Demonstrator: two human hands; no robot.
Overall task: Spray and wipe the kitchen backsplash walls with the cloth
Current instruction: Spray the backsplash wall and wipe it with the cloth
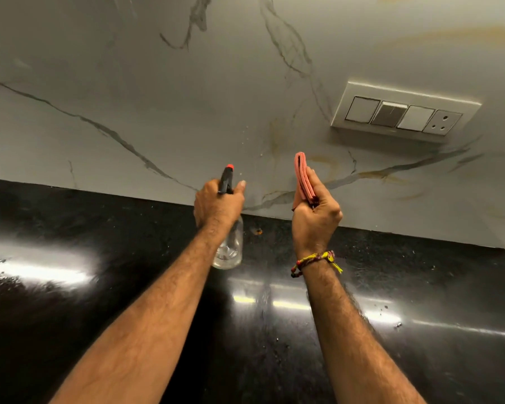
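My left hand (217, 204) grips a clear spray bottle (229, 247) with a black trigger head and red nozzle tip, pointed at the white marble backsplash (158, 112). Small droplets hang in the air and dot the wall just above the nozzle. To the right, my right hand (315, 217) holds a folded pink cloth (302, 176) upright, a short way in front of the wall and apart from it. Grey and yellowish veins cross the backsplash near both hands.
A white switch plate (403, 112) with three switches and a socket sits on the wall at upper right. A glossy black stone countertop (99, 258) runs below the backsplash, with small specks and droplets. A woven bracelet circles my right wrist.
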